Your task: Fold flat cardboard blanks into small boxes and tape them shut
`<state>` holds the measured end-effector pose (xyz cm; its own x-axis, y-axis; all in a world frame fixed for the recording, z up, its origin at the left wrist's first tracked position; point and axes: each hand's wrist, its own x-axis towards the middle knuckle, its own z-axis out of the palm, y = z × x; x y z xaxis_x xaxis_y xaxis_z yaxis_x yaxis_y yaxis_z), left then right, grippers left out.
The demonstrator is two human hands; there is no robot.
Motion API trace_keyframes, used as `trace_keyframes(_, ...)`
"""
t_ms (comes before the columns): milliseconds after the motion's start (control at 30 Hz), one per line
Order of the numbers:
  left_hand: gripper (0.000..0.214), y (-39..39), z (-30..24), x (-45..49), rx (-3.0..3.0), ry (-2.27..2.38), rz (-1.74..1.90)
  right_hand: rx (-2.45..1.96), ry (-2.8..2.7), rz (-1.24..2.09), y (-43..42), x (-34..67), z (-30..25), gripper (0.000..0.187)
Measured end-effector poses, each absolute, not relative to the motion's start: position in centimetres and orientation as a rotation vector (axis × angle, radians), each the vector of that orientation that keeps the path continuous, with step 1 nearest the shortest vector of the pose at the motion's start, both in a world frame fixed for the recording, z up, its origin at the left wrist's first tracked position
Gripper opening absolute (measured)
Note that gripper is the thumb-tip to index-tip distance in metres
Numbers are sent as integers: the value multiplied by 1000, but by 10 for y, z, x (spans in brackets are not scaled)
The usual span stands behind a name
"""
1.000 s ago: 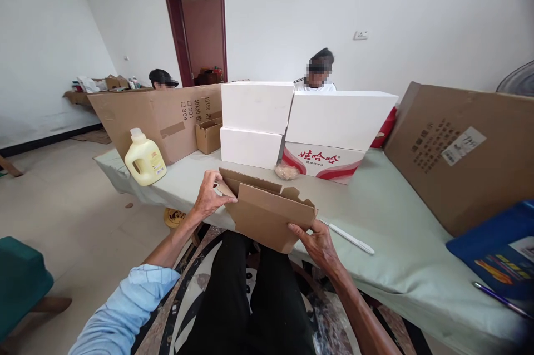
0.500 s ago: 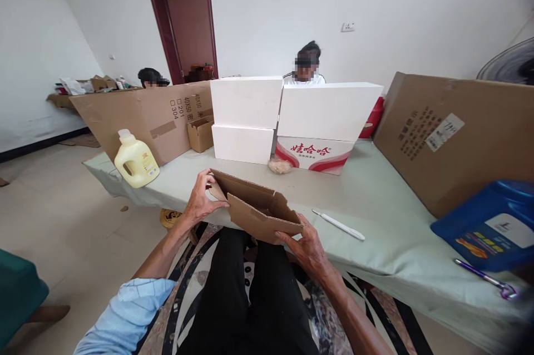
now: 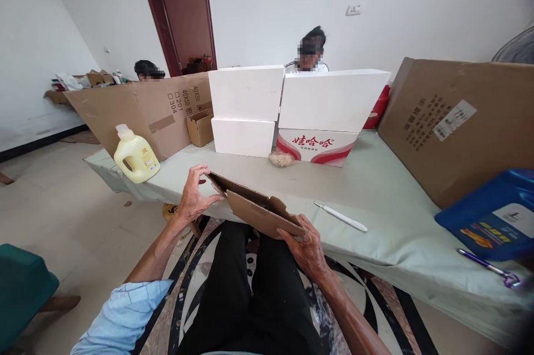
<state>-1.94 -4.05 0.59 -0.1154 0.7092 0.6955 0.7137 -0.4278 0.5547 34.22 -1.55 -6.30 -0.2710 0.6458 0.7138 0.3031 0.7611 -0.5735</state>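
A brown cardboard box (image 3: 258, 212), partly flattened with a narrow opening along its top, is held tilted at the table's front edge, above my lap. My left hand (image 3: 195, 197) grips its left end, thumb on the near panel and fingers at the far corner. At the right end, my right hand (image 3: 306, 243) pinches the box with the thumb on the near panel; some of its fingers are hidden behind. A white craft knife (image 3: 341, 216) lies on the table to the right of the box.
On the green-covered table (image 3: 375, 188) stand a yellow jug (image 3: 137, 156), stacked white boxes (image 3: 246, 93), a red-and-white carton (image 3: 315, 146), a clear plastic bundle (image 3: 282, 158), large cardboard boxes (image 3: 467, 121), a blue jug (image 3: 496, 216) and a purple-handled tool (image 3: 488, 267). A person (image 3: 311, 54) sits behind.
Both hands have squeezed the box flatter, so its opening is narrower than before. My view has shifted slightly downward. Both hands keep their hold at the two ends.
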Motion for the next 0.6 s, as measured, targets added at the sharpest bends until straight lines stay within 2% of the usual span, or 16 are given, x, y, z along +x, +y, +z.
trace_keyframes(100,81,-38,7,-17,-1963,-1709,-1825,-876,-1671,718,-10,345,-65,35)
trace_keyframes(167,66,-38,6,-13,-1883,-1733,-1889,-951,-1429,963,-2,346,-66,46)
trace_keyframes(267,31,-45,2,1,-1830,-1762,-1905,-965,-986,1206,14,344,-64,58)
trace_keyframes(367,16,-55,-7,24,-2010,-1757,-1895,-885,-678,1358,27,339,-65,60)
trace_keyframes(467,21,-66,-13,50,-2340,-1667,-1869,-845,-520,1483,34,334,-74,58)
trace_keyframes(600,57,-79,-7,84,-2717,-1691,-1696,-780,-479,1629,37,333,-96,51)
